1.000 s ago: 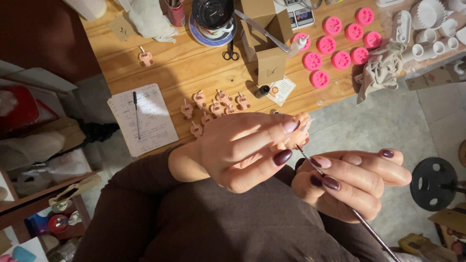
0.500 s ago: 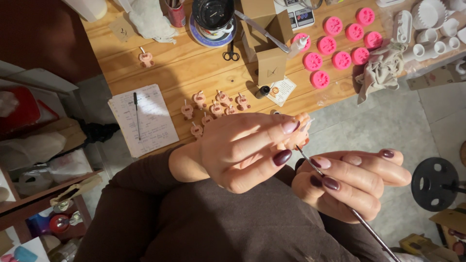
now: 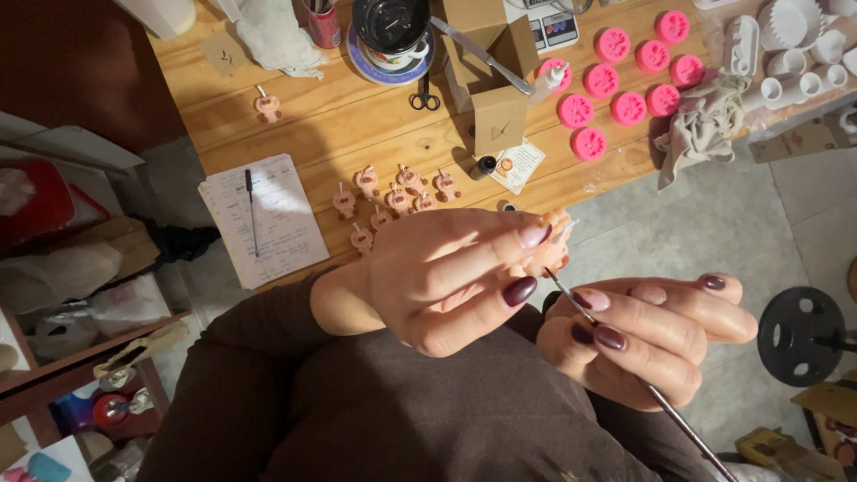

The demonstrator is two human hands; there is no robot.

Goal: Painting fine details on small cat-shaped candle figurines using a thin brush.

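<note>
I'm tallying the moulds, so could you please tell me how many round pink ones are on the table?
8 round pink moulds, clustered at the wooden table's right end; a bottle partly covers the leftmost.

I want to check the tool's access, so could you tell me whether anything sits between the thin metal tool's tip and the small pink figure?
Nothing visible does: the thin metal tool in the right hand reaches the small pink figure pinched by the left hand.
</note>
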